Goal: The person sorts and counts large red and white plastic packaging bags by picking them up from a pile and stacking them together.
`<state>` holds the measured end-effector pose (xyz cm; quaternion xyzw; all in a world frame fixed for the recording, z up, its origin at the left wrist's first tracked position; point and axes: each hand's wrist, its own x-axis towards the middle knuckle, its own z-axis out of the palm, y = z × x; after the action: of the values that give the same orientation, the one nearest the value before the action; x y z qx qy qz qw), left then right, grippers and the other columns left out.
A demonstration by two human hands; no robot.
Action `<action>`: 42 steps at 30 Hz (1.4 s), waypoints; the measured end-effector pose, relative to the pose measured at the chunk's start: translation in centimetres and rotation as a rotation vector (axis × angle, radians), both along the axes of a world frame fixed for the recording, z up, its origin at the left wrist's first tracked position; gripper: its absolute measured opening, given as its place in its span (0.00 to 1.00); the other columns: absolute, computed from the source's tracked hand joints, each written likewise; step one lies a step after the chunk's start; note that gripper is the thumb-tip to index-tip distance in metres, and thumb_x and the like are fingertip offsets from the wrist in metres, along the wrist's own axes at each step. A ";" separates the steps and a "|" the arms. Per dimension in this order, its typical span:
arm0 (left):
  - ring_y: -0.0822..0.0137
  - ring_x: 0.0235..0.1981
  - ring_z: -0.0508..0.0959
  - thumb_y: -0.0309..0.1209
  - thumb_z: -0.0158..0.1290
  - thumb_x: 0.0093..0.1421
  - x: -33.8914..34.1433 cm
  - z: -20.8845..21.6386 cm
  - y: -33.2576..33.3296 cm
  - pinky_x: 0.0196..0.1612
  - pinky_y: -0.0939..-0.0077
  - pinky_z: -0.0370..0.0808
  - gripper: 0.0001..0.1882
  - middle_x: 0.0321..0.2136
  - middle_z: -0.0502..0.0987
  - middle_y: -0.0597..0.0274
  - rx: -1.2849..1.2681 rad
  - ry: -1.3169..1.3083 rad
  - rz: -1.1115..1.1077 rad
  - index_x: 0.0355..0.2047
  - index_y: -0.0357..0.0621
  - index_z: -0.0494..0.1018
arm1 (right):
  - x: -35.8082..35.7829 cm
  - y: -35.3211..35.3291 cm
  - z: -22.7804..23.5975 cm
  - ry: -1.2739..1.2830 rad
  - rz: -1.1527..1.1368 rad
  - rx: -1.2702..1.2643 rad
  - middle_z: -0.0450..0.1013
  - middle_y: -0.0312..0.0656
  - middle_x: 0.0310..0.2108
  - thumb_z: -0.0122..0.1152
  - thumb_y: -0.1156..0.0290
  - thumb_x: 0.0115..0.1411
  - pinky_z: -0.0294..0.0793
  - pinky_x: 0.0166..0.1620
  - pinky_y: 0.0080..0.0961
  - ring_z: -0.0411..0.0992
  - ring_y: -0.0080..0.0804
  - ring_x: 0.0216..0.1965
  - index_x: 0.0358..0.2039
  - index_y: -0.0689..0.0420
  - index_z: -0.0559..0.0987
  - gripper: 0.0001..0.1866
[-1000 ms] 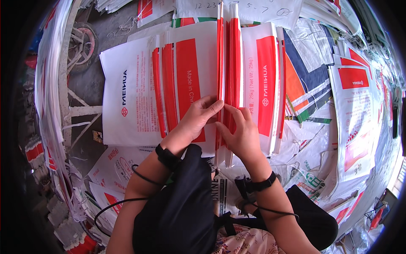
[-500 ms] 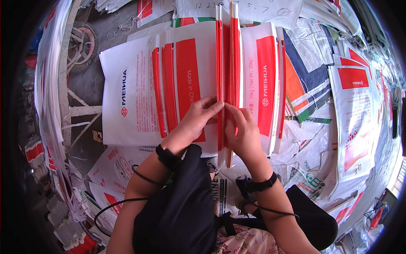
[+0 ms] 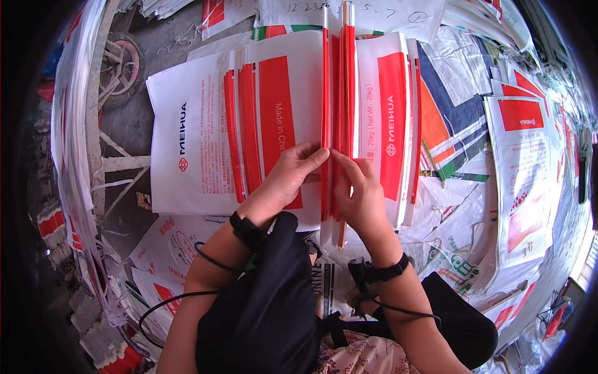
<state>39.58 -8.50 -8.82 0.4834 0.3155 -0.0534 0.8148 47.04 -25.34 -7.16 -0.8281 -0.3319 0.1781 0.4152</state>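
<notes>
A stack of white and red printed sacks (image 3: pixel 302 68) lies spread in front of me, with several of their edges standing upright in the middle. My left hand (image 3: pixel 293 173) is closed at the left upright sack edge, its thumb on top and its other fingers partly hidden behind the edge. Just to the right, my right hand (image 3: pixel 362 190) is closed at the thicker upright bundle of sack edges (image 3: pixel 347 93), index finger stretched toward the left thumb. The two hands' fingertips almost meet over the narrow gap. What lies under the right fingers is partly hidden.
More flat sacks (image 3: pixel 520 162) are piled at the right, and blue and orange ones (image 3: pixel 451 93) lie beyond the stack. At the left stand a metal frame (image 3: pixel 124 164) and a wheel (image 3: pixel 120 67). Tall sack piles (image 3: pixel 71 156) line the left edge.
The upright edges have shifted slightly right, and the left one looks thinner while the gap's red face shows differently. My right hand has moved a little right; my left is almost still.
</notes>
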 end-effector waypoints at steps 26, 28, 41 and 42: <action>0.64 0.55 0.76 0.36 0.53 0.70 -1.2 -0.1 1.7 0.57 0.70 0.75 0.22 0.55 0.76 0.54 0.342 -0.062 0.015 0.60 0.37 0.70 | 1.9 -1.9 0.5 -0.173 -0.259 -0.131 0.74 0.52 0.38 0.61 0.73 0.58 0.79 0.38 0.45 0.78 0.54 0.34 0.44 0.56 0.78 0.12; 0.61 0.59 0.73 0.33 0.52 0.70 -2.8 -2.5 3.7 0.60 0.70 0.71 0.23 0.59 0.72 0.50 0.816 0.027 0.173 0.63 0.37 0.67 | 2.7 -2.8 0.2 -0.272 -0.314 -0.272 0.71 0.56 0.50 0.60 0.74 0.58 0.78 0.47 0.47 0.75 0.59 0.46 0.49 0.58 0.75 0.17; 0.68 0.51 0.74 0.42 0.59 0.64 -5.1 -4.5 7.6 0.47 0.77 0.70 0.32 0.53 0.75 0.61 0.429 0.426 0.370 0.63 0.39 0.64 | -3.0 0.5 -4.5 0.082 0.137 -0.102 0.62 0.57 0.63 0.62 0.71 0.59 0.69 0.61 0.48 0.63 0.59 0.62 0.59 0.60 0.71 0.27; 0.68 0.51 0.74 0.42 0.59 0.64 -5.3 -4.3 8.1 0.47 0.77 0.70 0.32 0.53 0.75 0.61 0.430 0.429 0.371 0.63 0.39 0.64 | -3.3 0.7 -4.5 0.071 0.124 -0.105 0.62 0.58 0.63 0.63 0.71 0.58 0.68 0.61 0.48 0.63 0.60 0.62 0.60 0.60 0.70 0.28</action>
<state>34.28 -0.43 -13.08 0.5561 0.5658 0.0628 0.6055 43.73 -24.68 -11.70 -0.8198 -0.3580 0.2497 0.3708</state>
